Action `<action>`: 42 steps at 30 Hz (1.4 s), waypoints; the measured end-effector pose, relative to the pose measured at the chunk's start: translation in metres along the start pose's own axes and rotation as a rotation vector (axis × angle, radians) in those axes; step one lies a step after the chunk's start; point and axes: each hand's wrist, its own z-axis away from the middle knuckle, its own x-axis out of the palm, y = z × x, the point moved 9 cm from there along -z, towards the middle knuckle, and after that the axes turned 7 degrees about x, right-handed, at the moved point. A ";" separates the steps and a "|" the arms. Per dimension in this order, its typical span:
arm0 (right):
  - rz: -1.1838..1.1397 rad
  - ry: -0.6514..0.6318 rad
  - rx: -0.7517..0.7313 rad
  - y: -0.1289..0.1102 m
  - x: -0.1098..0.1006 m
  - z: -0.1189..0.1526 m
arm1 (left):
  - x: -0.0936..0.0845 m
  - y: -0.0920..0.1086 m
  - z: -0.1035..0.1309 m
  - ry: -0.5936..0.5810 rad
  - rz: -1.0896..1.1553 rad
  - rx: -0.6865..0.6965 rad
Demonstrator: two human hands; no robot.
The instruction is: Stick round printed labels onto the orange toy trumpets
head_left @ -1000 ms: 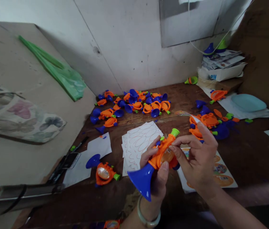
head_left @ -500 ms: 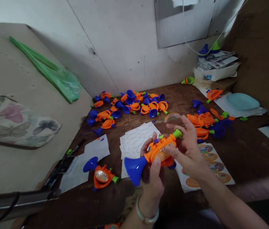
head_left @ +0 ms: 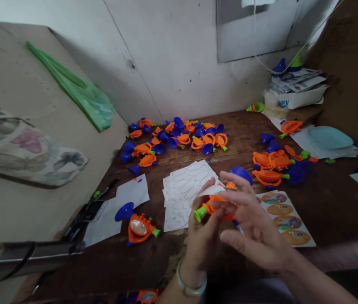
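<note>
Left hand (head_left: 198, 247) grips the trumpet (head_left: 210, 207); right hand (head_left: 259, 236), thumb spread, fingertips at the sticker (head_left: 211, 191): lining-up, I'd judge, calling for steadiness.

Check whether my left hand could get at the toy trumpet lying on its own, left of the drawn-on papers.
Probably, but it's busy: the left hand holds another trumpet. Only tabletop and flat papers separate it from the lying trumpet.

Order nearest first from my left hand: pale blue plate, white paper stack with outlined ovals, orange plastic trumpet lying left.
1. White paper stack with outlined ovals, beyond the left hand
2. Orange plastic trumpet, left
3. Pale blue plate, far right
</note>
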 end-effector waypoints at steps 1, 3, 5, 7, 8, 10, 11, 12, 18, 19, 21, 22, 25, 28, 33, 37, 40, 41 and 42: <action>-0.063 0.067 0.021 0.000 -0.009 -0.004 | 0.002 0.002 -0.002 -0.005 0.053 0.012; -0.135 0.229 0.078 0.005 -0.030 -0.012 | 0.004 0.010 -0.006 -0.018 0.124 0.064; -0.130 0.320 0.155 0.012 -0.041 -0.017 | 0.005 0.017 -0.007 -0.048 0.137 0.106; -0.106 0.329 0.232 0.020 -0.041 -0.021 | 0.006 0.022 -0.006 -0.094 0.125 0.133; -0.098 0.323 0.255 0.023 -0.040 -0.021 | 0.006 0.024 -0.005 -0.118 0.115 0.141; -0.094 0.312 0.283 0.026 -0.036 -0.022 | 0.007 0.026 -0.003 -0.150 0.098 0.157; -0.095 0.310 0.290 0.027 -0.035 -0.022 | 0.007 0.027 -0.001 -0.164 0.092 0.164; -0.095 0.312 0.295 0.028 -0.034 -0.021 | 0.008 0.028 0.000 -0.176 0.087 0.173; -0.041 0.345 0.279 0.026 -0.034 -0.021 | 0.010 0.033 0.003 -0.186 0.027 0.211; -0.024 0.349 0.272 0.025 -0.034 -0.020 | 0.010 0.033 0.003 -0.187 0.016 0.212; -0.002 0.353 0.256 0.023 -0.034 -0.019 | 0.011 0.034 0.003 -0.189 -0.010 0.219; 0.002 0.352 0.248 0.023 -0.034 -0.019 | 0.011 0.035 0.003 -0.185 -0.024 0.228; -0.001 0.344 0.220 0.020 -0.033 -0.018 | 0.011 0.036 0.002 -0.160 -0.052 0.249; 0.037 0.347 0.199 0.018 -0.034 -0.018 | 0.011 0.035 0.002 -0.127 -0.044 0.253; 0.144 0.374 0.178 0.016 -0.036 -0.017 | 0.009 0.032 0.001 -0.073 -0.040 0.256; 0.227 0.376 0.147 0.011 -0.034 -0.019 | 0.008 0.033 0.001 -0.048 -0.041 0.260; 0.295 0.372 0.108 0.005 -0.032 -0.021 | 0.009 0.037 0.004 -0.055 -0.048 0.293; 0.314 0.372 0.092 0.003 -0.031 -0.021 | 0.010 0.038 0.005 -0.058 -0.053 0.306; 0.330 0.372 0.078 0.001 -0.031 -0.022 | 0.010 0.039 0.006 -0.058 -0.062 0.313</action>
